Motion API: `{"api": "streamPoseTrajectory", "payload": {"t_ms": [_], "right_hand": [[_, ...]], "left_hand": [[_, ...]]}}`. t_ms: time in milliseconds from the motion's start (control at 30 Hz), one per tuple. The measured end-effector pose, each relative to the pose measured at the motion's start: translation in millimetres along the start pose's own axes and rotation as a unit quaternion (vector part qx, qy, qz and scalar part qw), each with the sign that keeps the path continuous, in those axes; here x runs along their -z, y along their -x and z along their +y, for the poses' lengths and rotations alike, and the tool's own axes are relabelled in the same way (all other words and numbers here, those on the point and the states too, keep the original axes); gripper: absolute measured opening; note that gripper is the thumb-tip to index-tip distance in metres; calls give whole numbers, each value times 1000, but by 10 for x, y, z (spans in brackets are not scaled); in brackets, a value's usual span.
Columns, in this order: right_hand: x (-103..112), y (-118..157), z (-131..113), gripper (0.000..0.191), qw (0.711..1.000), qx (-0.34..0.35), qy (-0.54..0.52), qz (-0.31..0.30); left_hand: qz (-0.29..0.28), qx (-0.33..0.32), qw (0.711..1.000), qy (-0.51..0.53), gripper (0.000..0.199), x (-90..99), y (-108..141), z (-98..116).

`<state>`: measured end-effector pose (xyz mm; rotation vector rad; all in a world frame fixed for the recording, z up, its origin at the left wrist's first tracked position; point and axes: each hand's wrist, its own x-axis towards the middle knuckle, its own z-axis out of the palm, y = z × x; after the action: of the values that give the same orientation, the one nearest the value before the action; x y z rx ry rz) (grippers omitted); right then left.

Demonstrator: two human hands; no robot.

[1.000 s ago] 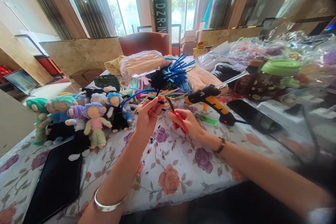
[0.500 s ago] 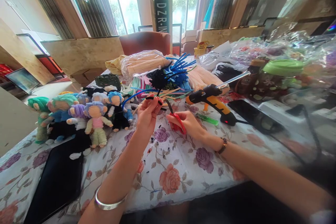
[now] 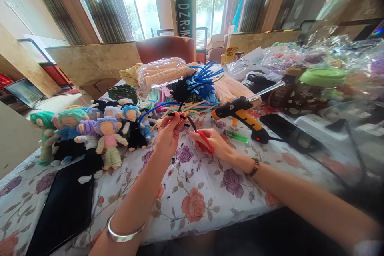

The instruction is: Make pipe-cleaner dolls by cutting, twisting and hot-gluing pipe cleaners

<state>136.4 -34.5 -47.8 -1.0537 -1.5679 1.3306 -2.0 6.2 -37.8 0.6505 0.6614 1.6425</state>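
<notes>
Head view, far left: a black tablet (image 3: 64,204) is lying flat on the flowered cloth of the surface (image 3: 198,192), near its front edge.
Dolls: a row of finished fuzzy dolls (image 3: 90,132) with green, blue and purple hair is standing just behind the tablet, touching one another.
Left hand: the left hand (image 3: 168,134) is hovering above the surface with its grip pinched narrow on a short black fuzzy stick (image 3: 177,115), holding it at fingertip height and roughly level.
Scissors: red-handled scissors (image 3: 200,136) are pointing up and left, their dark blades meeting the right end of the black stick; whether the blades are closing on it cannot be told.
Right hand: the right hand (image 3: 214,144) is wrapping its grip around the red handles, wrist resting low over the surface.
Offcuts: small dark bits (image 3: 187,174) are lying scattered on the cloth below both hands, which suggests some trimming is already done; the piece in hand looks like it is being trimmed now.
Supply: a heap of blue, black, pink and cream fuzzy sticks (image 3: 195,84) is lying behind the hands, so plenty of material appears unused.
Glue gun: a yellow and black glue gun (image 3: 243,118) is resting to the right of the hands, apart from them, untouched.
Far right: a black phone (image 3: 283,130) and a green-lidded jar (image 3: 321,84) are sitting further right.
</notes>
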Motion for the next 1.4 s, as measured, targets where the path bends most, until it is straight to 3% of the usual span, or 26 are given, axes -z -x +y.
{"api": "streamPoseTrajectory", "payload": {"t_ms": [800, 1000, 1400], "right_hand": [[6, -40, 60, 48, 999, 13, 38, 15], [-13, -51, 76, 51, 997, 20, 55, 43], [-9, -62, 59, 49, 998, 20, 51, 36]], "left_hand": [[-12, -11, 1000, 21, 27, -42, 59, -3], [0, 2, 1000, 26, 23, -66, 78, -2], [-2, 13, 999, 38, 21, -47, 52, -12]]}}
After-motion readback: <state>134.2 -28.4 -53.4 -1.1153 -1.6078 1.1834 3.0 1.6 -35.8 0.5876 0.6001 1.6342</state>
